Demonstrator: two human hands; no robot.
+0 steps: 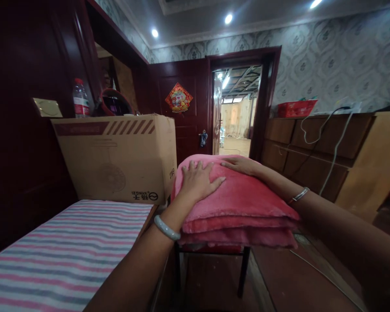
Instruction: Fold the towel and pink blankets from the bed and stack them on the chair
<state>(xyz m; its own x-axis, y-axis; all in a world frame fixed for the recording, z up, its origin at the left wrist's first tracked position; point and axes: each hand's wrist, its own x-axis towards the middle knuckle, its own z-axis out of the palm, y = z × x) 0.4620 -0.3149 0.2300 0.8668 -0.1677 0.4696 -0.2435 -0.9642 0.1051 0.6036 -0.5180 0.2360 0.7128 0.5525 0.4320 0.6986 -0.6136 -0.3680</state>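
Note:
A pink plush blanket (246,195), folded into several thick layers, rests on a dark-legged chair (244,268). My left hand (198,180) lies flat on its upper left part, fingers spread and thumb out to the right. Across the top, toward the far edge, my right hand (238,165) is stretched out flat on the same blanket. Neither hand grips it. Under the blanket a bit of red chair seat shows; the rest of the seat is hidden.
Left of the chair is a surface with a striped sheet (74,255). Behind it stands a large cardboard box (117,160) topped by a bottle (81,99). At right, a wooden cabinet (327,134) carries a red basket (297,108) and hanging cables. An open doorway (235,117) lies ahead.

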